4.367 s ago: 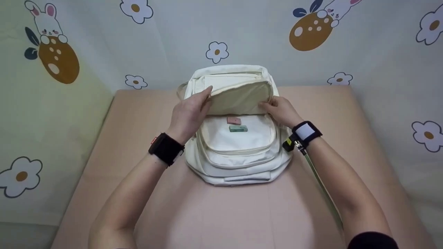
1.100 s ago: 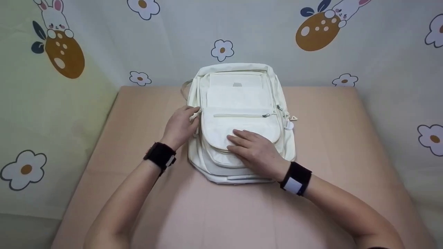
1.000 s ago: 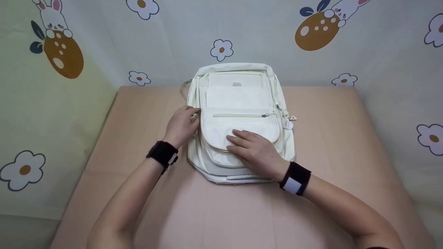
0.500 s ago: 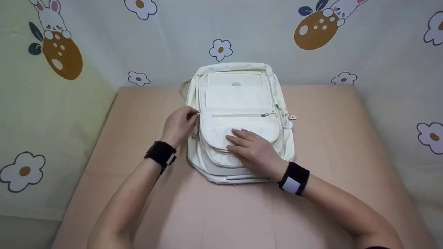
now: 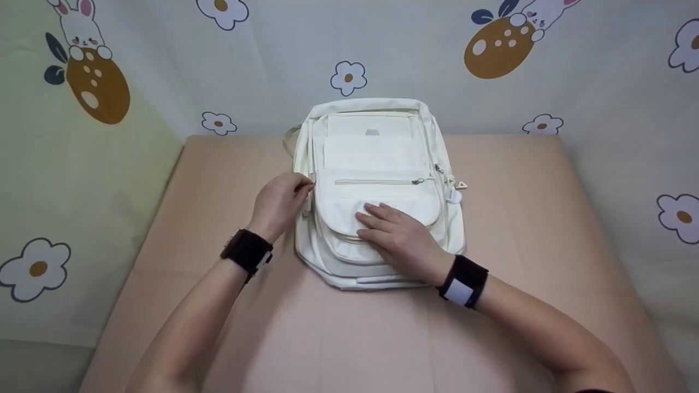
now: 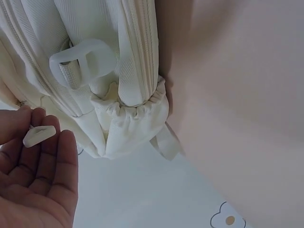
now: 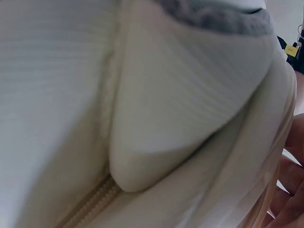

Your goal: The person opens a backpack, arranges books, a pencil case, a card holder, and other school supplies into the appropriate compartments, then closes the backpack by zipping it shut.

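A cream backpack [image 5: 377,155] lies front side up, the flap [image 5: 341,210] of its front pocket folded down. At the left edge of that pocket, my left hand [image 5: 277,203] pinches a zipper pull between thumb and fingertips. Its pale triangular tab [image 6: 39,136] rests over the fingers in the left wrist view. My right hand [image 5: 404,240] lies with straight fingers on the lower part of the flap. Whatever is inside the pocket is hidden.
A pinkish cloth-covered table [image 5: 338,338] carries the bag. Curtains with flowers and rabbits [image 5: 84,41] enclose the back and sides. A white buckle [image 6: 85,64] and a gathered side pocket [image 6: 133,123] show on the bag's side.
Earlier both hands held the flap up above a pink and a green block; now it lies down over them. Lately the left hand has drawn the zipper pull slightly nearer; the right hand stays put.
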`<move>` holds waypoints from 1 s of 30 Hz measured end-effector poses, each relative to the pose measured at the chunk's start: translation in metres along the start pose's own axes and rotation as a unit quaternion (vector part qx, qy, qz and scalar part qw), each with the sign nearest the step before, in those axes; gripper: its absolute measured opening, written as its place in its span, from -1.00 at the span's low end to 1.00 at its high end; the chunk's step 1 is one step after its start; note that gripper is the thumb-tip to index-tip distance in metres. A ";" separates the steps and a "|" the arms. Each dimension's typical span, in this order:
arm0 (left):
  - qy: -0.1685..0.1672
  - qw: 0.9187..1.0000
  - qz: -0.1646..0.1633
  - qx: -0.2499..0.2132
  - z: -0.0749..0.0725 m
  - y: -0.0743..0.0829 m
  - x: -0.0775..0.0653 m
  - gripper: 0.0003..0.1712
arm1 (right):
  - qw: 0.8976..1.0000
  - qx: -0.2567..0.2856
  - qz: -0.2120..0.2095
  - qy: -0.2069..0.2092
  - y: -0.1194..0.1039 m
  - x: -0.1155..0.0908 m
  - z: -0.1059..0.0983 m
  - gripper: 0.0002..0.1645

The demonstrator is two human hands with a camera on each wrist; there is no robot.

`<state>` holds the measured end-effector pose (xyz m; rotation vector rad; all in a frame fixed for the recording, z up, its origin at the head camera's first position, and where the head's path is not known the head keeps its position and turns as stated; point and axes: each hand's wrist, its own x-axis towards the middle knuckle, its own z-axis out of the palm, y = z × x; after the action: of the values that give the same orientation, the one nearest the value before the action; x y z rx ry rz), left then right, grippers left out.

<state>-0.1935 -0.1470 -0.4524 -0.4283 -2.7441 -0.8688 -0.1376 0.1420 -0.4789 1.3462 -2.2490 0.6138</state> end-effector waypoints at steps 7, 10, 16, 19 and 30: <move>0.010 0.998 0.058 0.014 -0.001 0.006 -0.022 -0.94 | 1.000 -0.002 -0.001 0.008 0.000 -0.001 0.000 -0.75; 0.012 0.997 0.074 0.015 -0.001 0.009 -0.030 -0.95 | 1.000 -0.007 -0.001 0.012 0.000 -0.001 0.000 -0.75; 0.012 0.998 0.067 0.004 0.001 0.011 -0.035 -0.94 | 1.000 -0.005 0.004 0.005 0.000 -0.001 -0.002 -0.74; 0.012 0.998 0.059 -0.006 0.001 0.010 -0.035 -0.94 | 1.000 -0.002 0.003 0.000 -0.001 -0.002 -0.005 -0.70; 0.008 0.999 0.047 -0.001 0.002 0.009 -0.034 -0.94 | 0.999 -0.026 0.008 0.020 0.015 -0.023 -0.029 -0.55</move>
<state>-0.1586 -0.1462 -0.4595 -0.5447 -2.6847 -0.8465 -0.1371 0.1810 -0.4707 1.2814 -2.2310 0.5777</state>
